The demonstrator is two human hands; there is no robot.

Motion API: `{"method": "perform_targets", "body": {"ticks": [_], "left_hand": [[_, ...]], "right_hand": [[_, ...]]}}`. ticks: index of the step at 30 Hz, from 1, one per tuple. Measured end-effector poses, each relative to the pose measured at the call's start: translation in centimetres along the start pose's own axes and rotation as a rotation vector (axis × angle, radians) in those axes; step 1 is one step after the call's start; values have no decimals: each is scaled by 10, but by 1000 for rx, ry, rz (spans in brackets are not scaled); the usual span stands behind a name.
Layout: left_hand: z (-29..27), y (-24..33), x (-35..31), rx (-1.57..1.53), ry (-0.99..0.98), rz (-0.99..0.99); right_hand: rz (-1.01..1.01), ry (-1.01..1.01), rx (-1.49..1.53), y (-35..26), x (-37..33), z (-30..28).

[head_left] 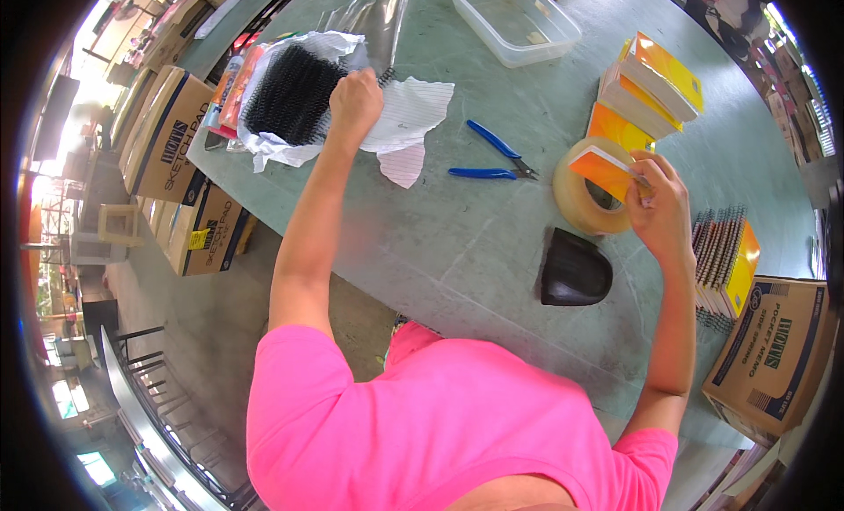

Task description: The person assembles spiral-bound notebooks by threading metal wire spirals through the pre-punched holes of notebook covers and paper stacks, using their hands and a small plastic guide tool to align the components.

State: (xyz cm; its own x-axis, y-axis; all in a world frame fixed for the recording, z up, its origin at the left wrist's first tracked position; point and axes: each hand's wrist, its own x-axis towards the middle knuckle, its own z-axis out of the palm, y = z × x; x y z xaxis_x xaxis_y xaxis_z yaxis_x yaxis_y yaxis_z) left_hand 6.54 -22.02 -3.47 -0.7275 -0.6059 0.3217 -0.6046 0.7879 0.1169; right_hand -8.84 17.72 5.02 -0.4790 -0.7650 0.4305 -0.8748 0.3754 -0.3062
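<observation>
My left hand [357,106] is closed at the edge of a heap of black plastic spiral coils [286,98]. One end of a coil sticks out beside its fingertips. The heap lies on crumpled white paper, with a lined sheet [409,115] spread to its right. In my right hand [658,199] is a small orange-and-yellow memo pad [601,166], pinched at its right end above a wide roll of clear tape [571,203]. Blue-handled cutters [494,140] lie spread between the hands. Below the tape is a dark, rounded block [576,273].
Stacked yellow pads [655,84] stand at the far right; pads with spiral coils [725,256] lie nearer, beside a brown carton [778,353]. A clear plastic tub [519,32] sits at the back. More cartons [171,142] are piled past the table's left edge.
</observation>
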Motion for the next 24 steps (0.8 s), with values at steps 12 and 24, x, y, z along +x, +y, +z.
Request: {"method": "perform_targets", "body": {"ticks": [12,24], "left_hand": [[-20,13,4,-38,-85,146],[-63,126,-22,-1435,-506,160]], "right_hand": [[58,-76,174,-12,5,5],[15,79,58,-16,11,8]]}}
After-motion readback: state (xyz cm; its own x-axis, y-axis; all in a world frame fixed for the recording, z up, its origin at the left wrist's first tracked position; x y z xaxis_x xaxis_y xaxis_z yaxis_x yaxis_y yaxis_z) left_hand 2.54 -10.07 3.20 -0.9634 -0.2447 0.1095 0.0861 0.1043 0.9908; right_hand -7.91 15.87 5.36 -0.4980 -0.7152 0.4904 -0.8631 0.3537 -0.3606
